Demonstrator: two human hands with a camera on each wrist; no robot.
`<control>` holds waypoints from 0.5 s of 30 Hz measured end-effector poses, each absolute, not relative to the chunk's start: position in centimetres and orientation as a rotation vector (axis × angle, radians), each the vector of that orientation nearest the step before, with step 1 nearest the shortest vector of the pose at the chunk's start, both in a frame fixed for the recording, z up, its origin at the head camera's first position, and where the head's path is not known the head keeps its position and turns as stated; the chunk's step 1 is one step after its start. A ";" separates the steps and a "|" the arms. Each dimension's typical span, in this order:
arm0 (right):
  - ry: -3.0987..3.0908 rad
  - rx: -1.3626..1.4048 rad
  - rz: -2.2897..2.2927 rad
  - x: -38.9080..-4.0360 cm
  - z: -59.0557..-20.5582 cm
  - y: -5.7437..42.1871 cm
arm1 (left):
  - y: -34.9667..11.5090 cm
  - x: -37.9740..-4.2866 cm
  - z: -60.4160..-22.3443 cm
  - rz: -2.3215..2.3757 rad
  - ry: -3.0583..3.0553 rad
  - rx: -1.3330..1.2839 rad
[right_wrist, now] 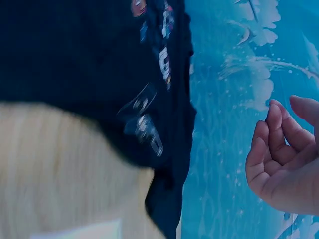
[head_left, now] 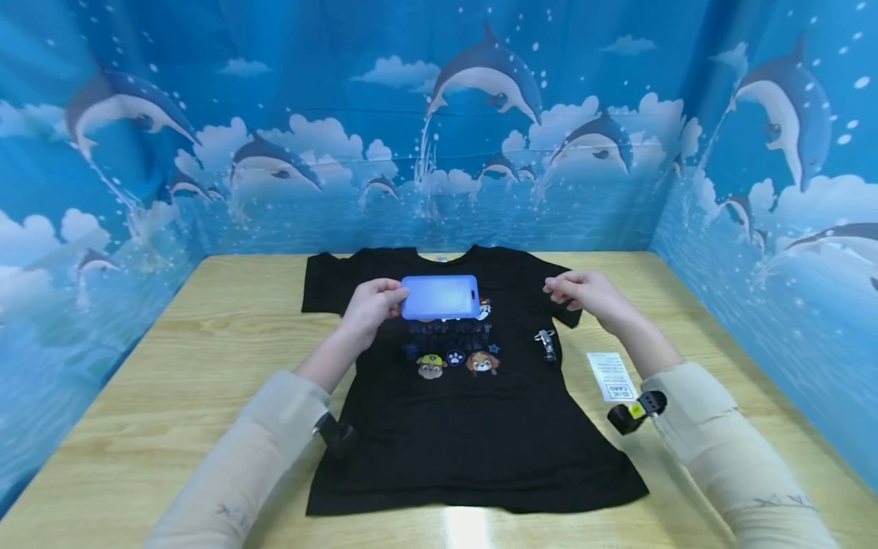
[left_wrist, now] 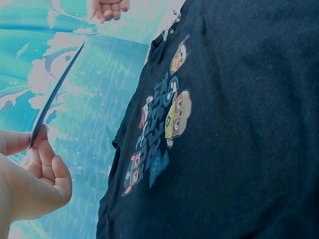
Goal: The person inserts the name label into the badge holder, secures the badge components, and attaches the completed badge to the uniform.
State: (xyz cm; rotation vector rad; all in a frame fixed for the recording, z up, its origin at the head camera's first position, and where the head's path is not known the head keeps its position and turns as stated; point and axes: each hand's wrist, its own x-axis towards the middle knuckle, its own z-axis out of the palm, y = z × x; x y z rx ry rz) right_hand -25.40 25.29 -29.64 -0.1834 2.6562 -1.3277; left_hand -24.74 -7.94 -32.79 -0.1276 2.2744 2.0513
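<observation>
My left hand (head_left: 370, 309) pinches the left end of a blue plastic card holder (head_left: 439, 297) between thumb and fingers. The holder is raised over the shirt's print, its slotted end pointing right; edge-on in the left wrist view, it looks thin. Below lies a black T-shirt (head_left: 466, 442) with cartoon dog faces. My right hand (head_left: 586, 293) hovers above the shirt's right sleeve, fingers loosely bent and thumb apart from them in the right wrist view, with nothing seen in it. A metal badge clip with a clear strap (head_left: 546, 345) rests on the shirt's right side.
A white printed card (head_left: 612, 377) lies on the wooden table (head_left: 226, 343), right of the shirt and near my right forearm. Blue dolphin-print curtains (head_left: 329, 183) stand along the back and both sides.
</observation>
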 end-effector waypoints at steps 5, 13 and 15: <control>2.642 -0.170 -1.401 -26.0 -29.3 23.5 | -7.9 -24.7 -32.7 2.061 2.260 -0.124; 2.609 -0.156 -1.424 -26.4 -29.7 20.7 | -7.9 -24.4 -32.5 2.062 2.272 -0.128; 2.617 -0.144 -1.405 -26.4 -29.8 20.0 | -7.9 -24.3 -32.5 2.065 2.272 -0.132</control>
